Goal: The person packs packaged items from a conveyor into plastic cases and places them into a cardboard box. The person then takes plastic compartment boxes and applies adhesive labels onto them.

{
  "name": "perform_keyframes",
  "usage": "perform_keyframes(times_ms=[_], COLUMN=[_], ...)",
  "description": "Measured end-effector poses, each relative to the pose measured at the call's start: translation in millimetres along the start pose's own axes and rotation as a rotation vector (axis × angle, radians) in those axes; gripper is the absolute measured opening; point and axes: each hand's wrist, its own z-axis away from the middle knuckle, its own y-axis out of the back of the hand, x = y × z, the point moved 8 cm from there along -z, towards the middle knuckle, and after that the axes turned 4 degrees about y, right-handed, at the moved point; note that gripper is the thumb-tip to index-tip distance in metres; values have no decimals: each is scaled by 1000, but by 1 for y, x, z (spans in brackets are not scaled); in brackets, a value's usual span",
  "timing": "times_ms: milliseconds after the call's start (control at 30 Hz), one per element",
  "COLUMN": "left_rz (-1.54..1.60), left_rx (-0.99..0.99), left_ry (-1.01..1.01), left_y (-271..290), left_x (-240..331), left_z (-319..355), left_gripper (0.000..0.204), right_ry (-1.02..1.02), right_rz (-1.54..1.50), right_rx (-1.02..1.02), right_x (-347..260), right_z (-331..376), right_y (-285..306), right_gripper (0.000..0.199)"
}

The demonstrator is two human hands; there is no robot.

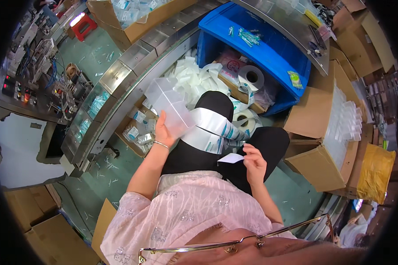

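Observation:
My left hand grips the side of a translucent plastic box, tilted above my left knee. Between the thumb and fingers of my right hand is a small white label, one end hanging free over my lap. A label strip, white with blue-green printing, lies across my thighs in two bands. It runs toward a label roll beyond my knees. Left of my knee, a heap of crumpled white backing strip rests on the floor.
A blue bin lies on its side, holding another label roll. On the right, a cardboard box contains stacked clear plastic boxes. A curved metal conveyor passes on the left, with a carton of packs below it.

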Motion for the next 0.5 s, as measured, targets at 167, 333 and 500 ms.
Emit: perform_keyframes(times_ms=[167,333,500], left_rz=[-530,-483,-566], left_rx=[4,-83,7], left_ry=[-122,7,-49], left_y=[-42,-85,-74], left_x=[4,-29,-42], left_z=[0,0,-5], left_gripper=[56,56,50], right_ry=[-55,125,276], right_rz=[18,231,520], right_rx=[229,89,-17], right_x=[-4,-10,-11], right_z=[-21,-62,-70], right_y=[-24,-70,-93], right_gripper=[18,19,31])
